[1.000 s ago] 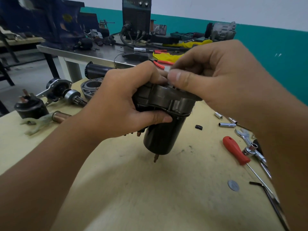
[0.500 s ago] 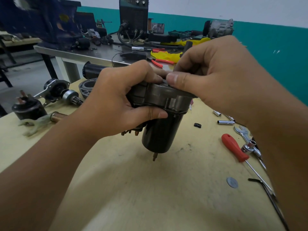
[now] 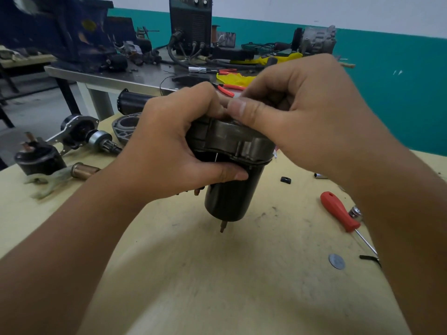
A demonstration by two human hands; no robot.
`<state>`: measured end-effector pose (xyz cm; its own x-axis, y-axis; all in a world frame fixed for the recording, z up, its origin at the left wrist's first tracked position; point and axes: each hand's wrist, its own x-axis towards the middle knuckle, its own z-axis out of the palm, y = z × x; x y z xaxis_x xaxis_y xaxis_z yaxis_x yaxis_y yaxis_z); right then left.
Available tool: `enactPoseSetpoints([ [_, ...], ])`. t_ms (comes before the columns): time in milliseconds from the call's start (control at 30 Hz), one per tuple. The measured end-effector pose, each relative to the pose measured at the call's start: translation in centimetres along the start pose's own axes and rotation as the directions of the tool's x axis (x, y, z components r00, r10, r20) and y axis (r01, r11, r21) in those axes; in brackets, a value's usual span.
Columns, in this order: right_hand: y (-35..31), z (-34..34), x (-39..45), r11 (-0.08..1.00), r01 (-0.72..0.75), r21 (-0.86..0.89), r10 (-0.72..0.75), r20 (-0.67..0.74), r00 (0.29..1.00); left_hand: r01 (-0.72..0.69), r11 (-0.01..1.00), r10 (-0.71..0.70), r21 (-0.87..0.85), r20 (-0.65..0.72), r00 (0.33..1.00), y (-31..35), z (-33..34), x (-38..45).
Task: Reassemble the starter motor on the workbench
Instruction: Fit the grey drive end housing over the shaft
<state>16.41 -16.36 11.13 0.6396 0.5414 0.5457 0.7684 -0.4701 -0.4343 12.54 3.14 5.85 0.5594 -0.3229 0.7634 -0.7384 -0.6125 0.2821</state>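
A black cylindrical starter motor body [image 3: 229,197] stands upright on the yellow workbench [image 3: 217,286], a short shaft [image 3: 222,227] at its lower end. A grey metal end housing [image 3: 238,141] sits on top of it. My left hand [image 3: 174,151] grips the housing and body from the left, thumb across the front. My right hand [image 3: 297,110] curls over the top of the housing, thumb on its upper edge; what its fingers hold is hidden.
Loose starter parts lie at the left: a solenoid [image 3: 38,158], a drive gear assembly [image 3: 89,136], a fork lever [image 3: 50,180], a grey ring housing [image 3: 125,128]. A red screwdriver [image 3: 338,211], sockets, a round disc [image 3: 336,261] lie at the right. A cluttered metal table [image 3: 121,76] stands behind.
Both hands stay on the motor in nearly the same grip; the motor and hands have shifted slightly, and my view has moved a little.
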Motion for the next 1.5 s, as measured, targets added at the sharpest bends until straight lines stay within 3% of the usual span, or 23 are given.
enactPoseSetpoints([
  [100, -0.1, -0.4, 0.2, 1.0, 0.006, 0.003, -0.006, 0.058, 0.998, 0.012, 0.998, -0.011, 0.054, -0.021, 1.0, -0.2, 0.2, -0.2],
  [300, 0.0, 0.3, 0.1, 0.999, 0.012, -0.033, -0.013, -0.026, 1.0, 0.009, 0.997, -0.006, 0.071, -0.05, 0.999, -0.2, 0.5, -0.3],
  [500, 0.3, -0.6, 0.3, 1.0, 0.007, 0.005, -0.007, 0.08, 0.997, 0.034, 0.997, -0.031, 0.073, -0.035, 0.999, -0.5, 0.4, -0.5],
  [700, 0.9, -0.1, 0.5, 0.998, 0.054, -0.044, -0.053, 0.028, 0.998, -0.018, 0.992, 0.025, 0.122, -0.054, 0.998, -0.5, 0.8, -0.4],
  [800, 2.4, -0.3, -0.2, 0.992, 0.126, 0.023, -0.126, -0.026, 0.992, -0.043, 0.99, 0.048, 0.134, -0.034, 0.998, -0.9, 0.7, -0.2],
  [900, 5.0, -0.5, -2.0, 0.989, 0.106, 0.103, -0.112, 0.051, 0.992, -0.02, 0.993, 0.024, 0.118, -0.028, 0.999, -1.5, 0.4, -0.4],
  [1000, 6.9, 0.9, -3.5, 0.994, 0.106, 0.036, -0.11, 0.152, 0.982, 0.013, 0.994, -0.011, 0.113, -0.023, 1.0, -1.8, -0.1, -0.7],
  [1133, 6.7, 3.1, -3.7, 0.986, 0.071, 0.15, -0.08, 0.054, 0.995, 0.018, 0.995, -0.016, 0.095, -0.013, 1.0, -1.6, -0.3, -0.7],
  [1267, 5.9, 2.9, -3.9, 0.963, 0.139, 0.231, -0.139, -0.02, 0.99, -0.087, 0.984, 0.09, 0.154, -0.018, 0.996, -1.3, -0.2, -1.7],
  [1367, 5.4, 3.1, -4.6, 0.954, 0.23, 0.191, -0.214, -0.105, 0.971, -0.165, 0.962, 0.182, 0.217, -0.061, 0.981, -0.9, 0.2, -2.3],
  [1500, 5.5, 3.9, -5.7, 0.956, 0.29, 0.039, -0.275, -0.218, 0.936, -0.187, 0.96, 0.203, 0.207, -0.06, 0.977, -0.5, 0.8, -2.1],
])
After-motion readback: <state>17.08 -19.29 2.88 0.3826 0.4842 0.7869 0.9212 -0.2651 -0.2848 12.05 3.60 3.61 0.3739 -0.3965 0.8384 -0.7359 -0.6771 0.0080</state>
